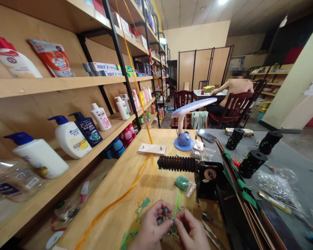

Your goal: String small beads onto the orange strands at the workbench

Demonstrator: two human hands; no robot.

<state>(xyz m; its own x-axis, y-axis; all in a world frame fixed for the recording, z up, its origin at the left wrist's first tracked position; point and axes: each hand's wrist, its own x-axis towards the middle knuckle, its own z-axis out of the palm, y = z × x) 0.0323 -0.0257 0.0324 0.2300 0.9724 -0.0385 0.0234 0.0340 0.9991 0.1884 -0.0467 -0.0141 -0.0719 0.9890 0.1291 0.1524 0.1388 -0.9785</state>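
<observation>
Near the front edge of the wooden table, my left hand [153, 225] is closed, thumb and fingers pinched round small blue-green beads. My right hand [191, 230] pinches close beside it, the fingertips nearly meeting. Bright green thread [177, 202] runs up from between the hands toward a black ridged roller [176, 164] on a black stand. What exactly lies between the fingertips is too small to make out fully, but it looks like beaded thread. Loose green beads [142, 207] are scattered left of my hands. Beyond them lies a clear bag of green beads [182, 182].
Orange threads [125, 198] pass from a pale wooden block [151, 149] across the table. A blue desk lamp [184, 140] stands behind. Tweezers [211, 233] lie at right, near cardboard sheets [240, 194] and black rollers [252, 164]. Shelves flank the left; a person [237, 90] sits farther back.
</observation>
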